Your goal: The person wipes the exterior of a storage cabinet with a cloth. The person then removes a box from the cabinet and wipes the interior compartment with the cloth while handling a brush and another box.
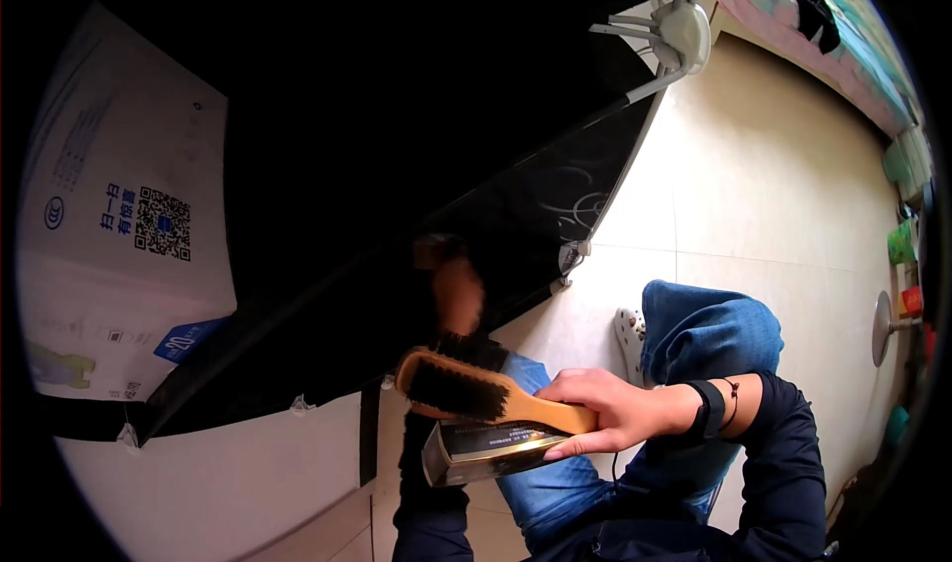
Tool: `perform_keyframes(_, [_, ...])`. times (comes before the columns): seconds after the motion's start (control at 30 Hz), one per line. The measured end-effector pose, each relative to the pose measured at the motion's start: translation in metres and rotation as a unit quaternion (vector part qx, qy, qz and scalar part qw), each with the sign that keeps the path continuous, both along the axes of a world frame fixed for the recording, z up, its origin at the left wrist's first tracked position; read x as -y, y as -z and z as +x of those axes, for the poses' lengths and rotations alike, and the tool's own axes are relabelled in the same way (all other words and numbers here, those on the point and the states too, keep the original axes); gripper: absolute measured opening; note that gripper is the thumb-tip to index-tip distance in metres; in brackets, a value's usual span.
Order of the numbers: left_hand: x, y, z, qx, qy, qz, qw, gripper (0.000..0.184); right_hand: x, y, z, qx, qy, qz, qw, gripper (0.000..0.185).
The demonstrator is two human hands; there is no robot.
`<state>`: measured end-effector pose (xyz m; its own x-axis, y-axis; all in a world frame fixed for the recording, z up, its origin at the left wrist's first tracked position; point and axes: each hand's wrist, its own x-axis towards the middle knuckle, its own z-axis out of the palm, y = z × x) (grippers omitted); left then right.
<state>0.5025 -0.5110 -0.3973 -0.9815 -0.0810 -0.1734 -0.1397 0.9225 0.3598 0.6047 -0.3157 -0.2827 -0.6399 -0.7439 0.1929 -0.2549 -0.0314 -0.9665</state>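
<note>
My right hand [605,413] is closed around the wooden handle of a brush [456,388] with dark bristles. The same hand holds a dark box with gold-coloured edges [486,455], which lies under the brush. Beyond the brush head, my left hand [458,296] reaches over the black surface [516,200]. It is dark and smeared by motion, so its fingers cannot be made out. Something small and brownish [436,250] shows at its far end, too blurred to name.
A printed white panel with a QR code [164,223] stands at the left. White clips [300,404] line the black material's edge. A white multi-armed fixture [679,38] is at the upper right. My jeans-covered knee [709,334] and a white shoe [629,339] are below.
</note>
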Motion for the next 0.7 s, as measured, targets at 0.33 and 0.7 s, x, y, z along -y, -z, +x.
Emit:
perform_keyframes(0.33, [-0.098, 0.020, 0.010, -0.088, 0.122, 0.288, 0.946, 0.018, 0.003, 0.010, 0.003, 0.002, 0.025, -0.010, 1.000, 0.049])
perform_keyframes(0.7, [0.013, -0.010, 0.079, -0.228, -0.139, 0.454, 0.850, 0.016, 0.003, 0.004, 0.007, 0.001, 0.008, 0.000, 1.000, 0.054])
